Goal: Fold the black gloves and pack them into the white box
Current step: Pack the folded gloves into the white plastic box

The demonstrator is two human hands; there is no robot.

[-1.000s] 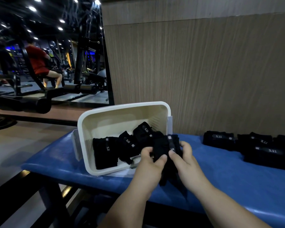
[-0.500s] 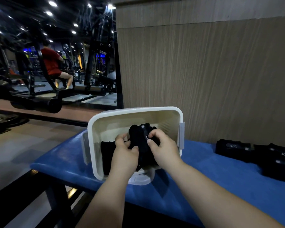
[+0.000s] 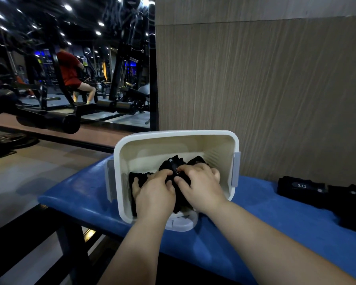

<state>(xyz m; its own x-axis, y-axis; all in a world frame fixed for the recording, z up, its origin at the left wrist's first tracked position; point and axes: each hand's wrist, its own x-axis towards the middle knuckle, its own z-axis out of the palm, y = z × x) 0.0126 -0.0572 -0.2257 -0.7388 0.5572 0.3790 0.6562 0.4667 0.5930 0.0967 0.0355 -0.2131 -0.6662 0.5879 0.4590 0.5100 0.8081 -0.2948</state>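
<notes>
A white box [image 3: 173, 136] stands on the blue bench, open side tilted toward me. Folded black gloves [image 3: 174, 163] fill its lower part. Both my hands are inside the box, palms down on the gloves. My left hand [image 3: 154, 194] presses on the gloves at the left and covers most of them. My right hand [image 3: 199, 186] lies beside it, fingers curled on a folded black glove in the middle. More black gloves [image 3: 300, 187] with white "5.11" labels lie on the bench at the right.
The blue padded bench [image 3: 275, 219] runs from the box to the right edge; its left end is just past the box. A wood-panel wall [image 3: 255, 79] rises behind. A mirror at the left shows gym machines and a seated person in red [image 3: 69, 68].
My hands carried the folded glove from the bench edge into the box and now press it lower among the others. The camera has moved closer to the box.
</notes>
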